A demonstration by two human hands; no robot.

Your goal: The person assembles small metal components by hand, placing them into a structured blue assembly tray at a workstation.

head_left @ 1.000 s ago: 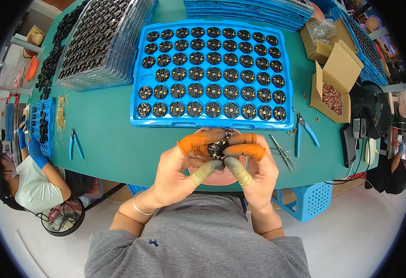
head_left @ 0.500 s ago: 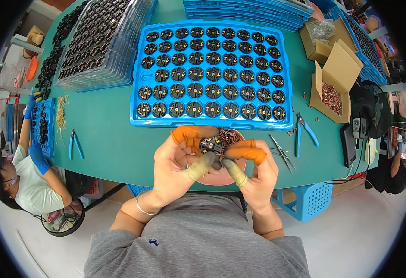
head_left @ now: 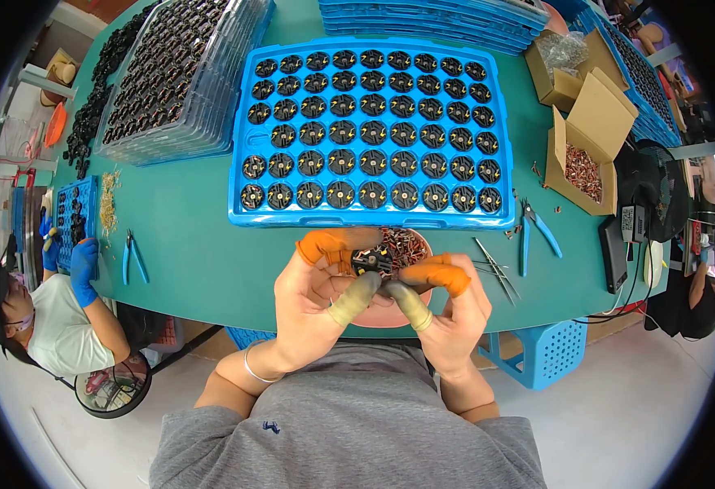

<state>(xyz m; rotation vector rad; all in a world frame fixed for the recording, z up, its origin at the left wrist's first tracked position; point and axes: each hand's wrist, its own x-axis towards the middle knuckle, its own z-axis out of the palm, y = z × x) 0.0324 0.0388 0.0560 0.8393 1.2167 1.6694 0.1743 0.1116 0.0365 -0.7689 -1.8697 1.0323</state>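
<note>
disc (head_left: 369,262) in left hand (head_left: 307,292), fingers curled round, thumb on near edge, over bowl (head_left: 380,317). right hand (head_left: 457,303) half-closed by disc's right edge, can't tell if gripping. far tray (head_left: 317,220) looks nearly full; plenty of pins (head_left: 404,247) left in bowl.

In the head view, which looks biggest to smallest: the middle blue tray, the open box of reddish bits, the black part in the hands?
1. Middle blue tray
2. Open box
3. Black part

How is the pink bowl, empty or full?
The pink bowl isn't empty: little reddish parts show inside. I can't tell if it's full.
</note>
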